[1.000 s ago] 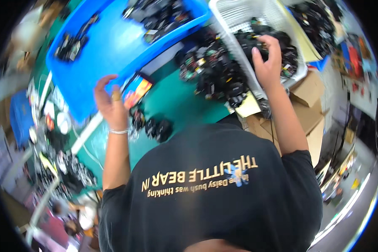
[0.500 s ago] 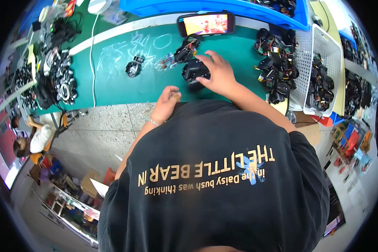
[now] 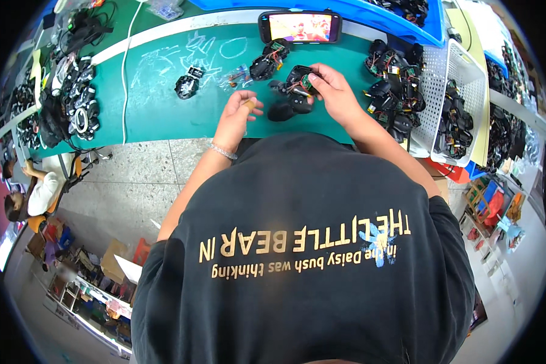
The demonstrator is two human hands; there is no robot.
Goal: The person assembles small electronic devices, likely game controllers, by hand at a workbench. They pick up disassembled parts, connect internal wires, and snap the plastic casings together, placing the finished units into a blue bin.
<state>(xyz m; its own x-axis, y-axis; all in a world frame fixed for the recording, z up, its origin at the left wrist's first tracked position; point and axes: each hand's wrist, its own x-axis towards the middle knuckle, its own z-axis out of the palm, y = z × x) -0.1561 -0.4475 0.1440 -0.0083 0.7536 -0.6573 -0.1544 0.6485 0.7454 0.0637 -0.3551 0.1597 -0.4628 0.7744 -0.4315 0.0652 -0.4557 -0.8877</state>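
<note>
My right hand (image 3: 333, 91) grips a black plastic shell (image 3: 298, 76) with a green circuit board inside. It looks like part of an opened computer mouse. Below it on the green tabletop lie more black rounded mouse parts (image 3: 281, 111), close to the held shell. My left hand (image 3: 241, 109) hovers over the near part of the table, fingers loosely apart, with a small yellowish patch at a finger or the thumb. Beyond the hands lies another black shell with a circuit board and wires (image 3: 269, 59). A separate small black part (image 3: 187, 87) sits further left.
A phone (image 3: 299, 27) with a lit screen stands at the back, before a blue bin (image 3: 346, 8). Wired black assemblies (image 3: 397, 85) pile up on the right, beside a white perforated basket (image 3: 471, 73). Small loose parts (image 3: 239, 77) lie mid-table; a white cable (image 3: 126, 97) runs left.
My right hand has lifted a black shell and tilted it, so its circuit board shows. Other mouse parts stay below it on the table. My left hand has moved slightly up, its fingers spreading.
</note>
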